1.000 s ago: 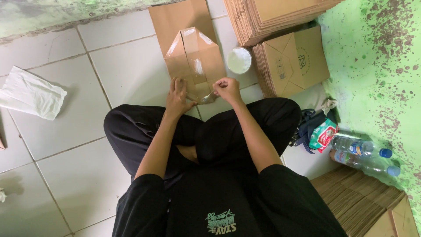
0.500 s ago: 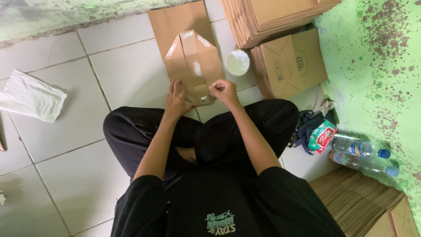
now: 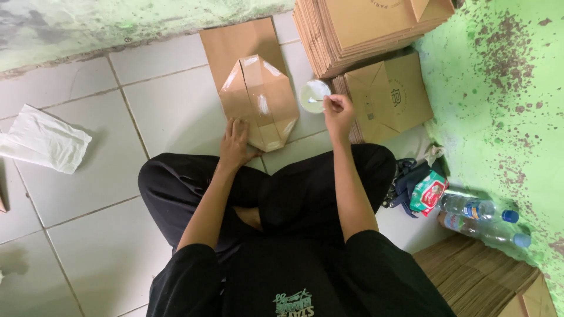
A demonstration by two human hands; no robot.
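While the right hand (image 3: 339, 113) pinches a thin stick between thumb and fingers, its tip reaches into a small round white cup (image 3: 314, 95) on the floor, just beside the folded brown paper bag (image 3: 258, 101). The left hand (image 3: 236, 142) lies flat with fingers spread, pressing the bag's near corner against the white tiled floor (image 3: 164, 111); it closes on nothing. The bag's bottom is folded into a pointed, six-sided shape and rests directly in front of the person's crossed legs. To the right, a stack of flat brown bags (image 3: 376, 29) sits above a finished bag (image 3: 390, 97). Two plastic water bottles (image 3: 479, 217) lie near the green wall, and a white cloth (image 3: 44, 140) lies far left.
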